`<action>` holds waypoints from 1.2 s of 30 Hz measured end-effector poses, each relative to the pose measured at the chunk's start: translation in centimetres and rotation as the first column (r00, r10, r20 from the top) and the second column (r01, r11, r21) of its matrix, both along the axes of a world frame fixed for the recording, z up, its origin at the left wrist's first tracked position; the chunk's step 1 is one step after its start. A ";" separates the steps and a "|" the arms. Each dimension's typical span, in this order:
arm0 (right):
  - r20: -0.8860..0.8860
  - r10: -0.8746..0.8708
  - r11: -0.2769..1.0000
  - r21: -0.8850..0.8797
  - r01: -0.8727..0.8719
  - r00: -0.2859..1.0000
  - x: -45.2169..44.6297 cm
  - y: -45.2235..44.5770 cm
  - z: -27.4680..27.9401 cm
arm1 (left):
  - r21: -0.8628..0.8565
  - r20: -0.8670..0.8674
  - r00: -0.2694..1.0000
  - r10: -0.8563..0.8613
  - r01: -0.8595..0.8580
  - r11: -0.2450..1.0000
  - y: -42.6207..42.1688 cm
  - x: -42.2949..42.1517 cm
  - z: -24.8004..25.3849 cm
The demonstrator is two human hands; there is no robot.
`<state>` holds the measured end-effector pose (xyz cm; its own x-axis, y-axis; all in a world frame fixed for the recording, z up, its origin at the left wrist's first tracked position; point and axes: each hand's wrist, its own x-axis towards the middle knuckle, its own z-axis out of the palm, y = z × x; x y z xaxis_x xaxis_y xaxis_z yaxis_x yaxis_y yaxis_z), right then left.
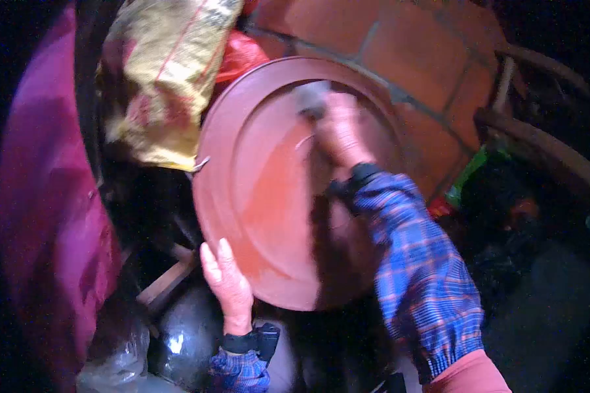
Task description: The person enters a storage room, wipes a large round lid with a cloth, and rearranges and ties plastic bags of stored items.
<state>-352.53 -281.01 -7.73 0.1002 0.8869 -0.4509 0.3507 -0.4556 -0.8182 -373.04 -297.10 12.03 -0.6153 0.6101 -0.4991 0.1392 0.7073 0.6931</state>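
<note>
Disc: one large, round, red-brown disc [262, 203] with a raised ring inside its rim, in the middle of things between the two hands; lid or tray, I cannot tell. A dark shadow crosses its lower right part.
Right hand: one right hand [341, 128], blurred, over the upper part of the disc, fingers closed about a grey item.
Grey item: one grey item [313, 95], too smeared to identify, partly covered by the fingers.
Left hand: one left hand [229, 281], fingers extended, gripping nothing I can see, at the disc's lower left rim; whether the palm bears on it is unclear.
Sleeves: blue plaid, the left sleeve [239, 370] cut off below, the right sleeve [426, 262] ending above a pink garment [472, 376].
Sack: one yellowish printed sack [170, 85], upper left, top cut off; red plastic [242, 56] partly hidden between it and the disc.
Floor: red tiles [413, 59], upper right, partly covered by the disc.
Left edge: magenta cloth [52, 196], fading into black.
Lower left: dark rounded vessel [187, 337], mostly lost in shadow.
Right side: green plastic [472, 173], contents unreadable.
</note>
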 end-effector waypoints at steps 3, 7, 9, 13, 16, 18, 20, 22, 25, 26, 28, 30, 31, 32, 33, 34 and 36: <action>-0.141 0.216 0.884 0.449 -0.132 0.966 -8.4 -4.7 6.4 | -0.008 -0.052 0.998 -0.041 0.041 0.999 0.2 0.2 0.5; -0.315 0.500 0.822 0.466 -0.328 0.806 -3.9 -13.8 14.1 | 0.062 0.052 0.998 0.045 -0.048 0.997 1.4 1.5 1.4; -0.446 0.602 0.798 0.319 -0.511 0.662 0.4 -19.8 13.1 | 0.059 0.070 0.994 0.089 -0.093 0.994 1.2 1.9 1.4; -0.247 0.849 0.502 0.105 -0.858 0.467 12.0 -20.2 5.6 | 0.066 0.159 0.970 0.187 -0.199 0.978 1.8 3.1 1.4; 0.594 0.664 0.639 -0.135 -0.757 0.455 16.2 -17.2 -0.7 | 0.078 -0.033 0.986 0.165 -0.162 0.984 0.9 2.6 0.8; 0.475 0.522 0.820 -0.049 -0.571 0.709 14.1 -10.7 -0.2 | 0.044 0.028 1.000 0.003 -0.004 0.999 0.8 1.5 1.4; 0.339 0.294 0.758 0.487 -0.434 0.894 10.0 -5.1 0.8 | 0.056 0.067 0.998 0.009 -0.013 0.998 0.9 1.5 1.4; 0.449 0.327 0.622 0.561 -0.547 0.832 7.2 -1.4 4.3 | 0.114 -0.038 0.996 0.086 -0.082 0.990 1.1 2.7 1.8; 0.532 0.417 0.684 0.351 -0.640 0.737 6.8 -0.9 -0.6 | 0.141 -0.028 0.995 0.099 -0.094 0.986 2.1 4.1 2.3; 0.555 0.376 0.756 0.279 -0.593 0.742 7.7 -2.1 -2.6 | 0.146 -0.028 0.995 0.101 -0.096 0.985 2.1 4.0 2.3; 0.564 0.333 0.830 0.206 -0.519 0.756 10.3 -4.7 -3.7 | 0.131 0.117 0.989 0.086 -0.101 0.986 1.9 3.6 2.6; 0.618 0.285 0.917 0.047 -0.396 0.733 11.3 -8.4 -4.0 | 0.134 0.120 0.988 0.095 -0.111 0.985 1.6 3.7 2.3; 0.630 0.266 0.934 0.017 -0.356 0.729 11.7 -10.5 -3.9 | 0.144 0.133 0.985 0.111 -0.130 0.981 1.5 3.8 2.1; 0.646 0.244 0.949 -0.005 -0.317 0.723 12.1 -12.3 -3.4 | 0.144 0.147 0.985 0.093 -0.114 0.983 1.8 3.8 2.0; 0.618 0.293 0.955 -0.148 -0.258 0.730 12.2 -14.1 -2.4 | 0.143 0.153 0.983 0.097 -0.119 0.983 1.9 3.8 1.9; 0.582 0.331 0.939 -0.283 -0.196 0.743 12.1 -15.8 -1.4 | 0.149 0.172 0.981 0.089 -0.116 0.982 1.9 3.6 1.6; 0.297 0.292 0.854 -0.509 -0.108 0.909 11.9 -19.4 -0.7 | 0.140 0.197 0.978 0.068 -0.097 0.985 1.5 3.0 1.3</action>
